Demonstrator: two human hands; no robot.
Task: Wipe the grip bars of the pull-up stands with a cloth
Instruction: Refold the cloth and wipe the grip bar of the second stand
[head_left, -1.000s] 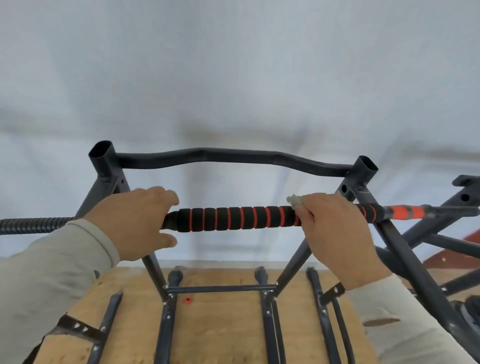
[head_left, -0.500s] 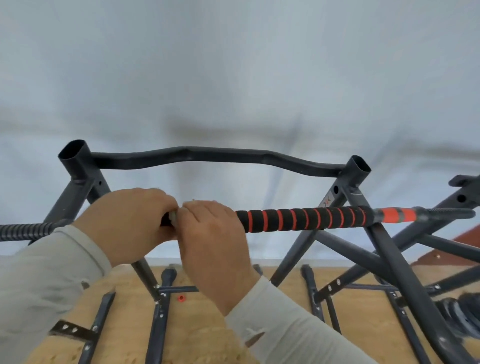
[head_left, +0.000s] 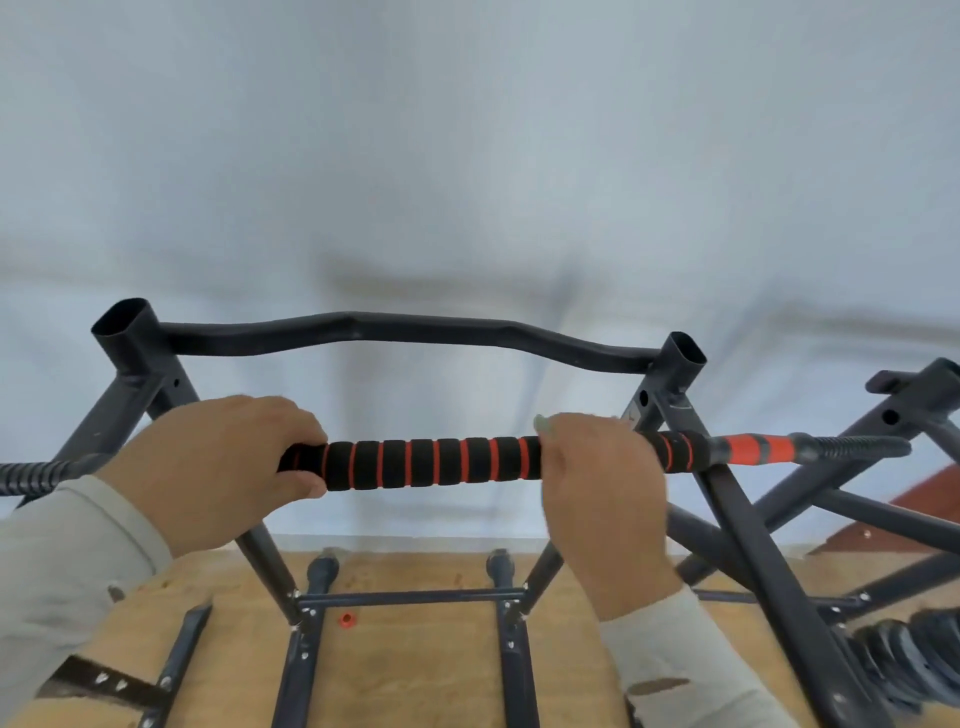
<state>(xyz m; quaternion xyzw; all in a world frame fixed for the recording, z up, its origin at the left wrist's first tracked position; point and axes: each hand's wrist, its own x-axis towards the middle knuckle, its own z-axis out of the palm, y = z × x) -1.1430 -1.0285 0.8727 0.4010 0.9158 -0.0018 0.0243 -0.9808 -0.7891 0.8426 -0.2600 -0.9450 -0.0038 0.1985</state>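
A black foam grip bar with orange rings runs left to right across the dark metal pull-up stand. My left hand is closed around the bar's left end. My right hand is wrapped around the bar near its right end, with a pale green cloth pressed under the fingers; only a small corner of the cloth shows. Past my right hand the bar continues into an orange section and a ribbed dark tip.
A curved upper bar joins the stand's two open-topped posts. A second dark frame crosses in at the right. The stands rest on a plywood floor with a small red piece on it. A pale wall is behind.
My right hand slid left along the bar until it met my left hand, then slid back right to near the bar's right end. My left hand kept its hold.
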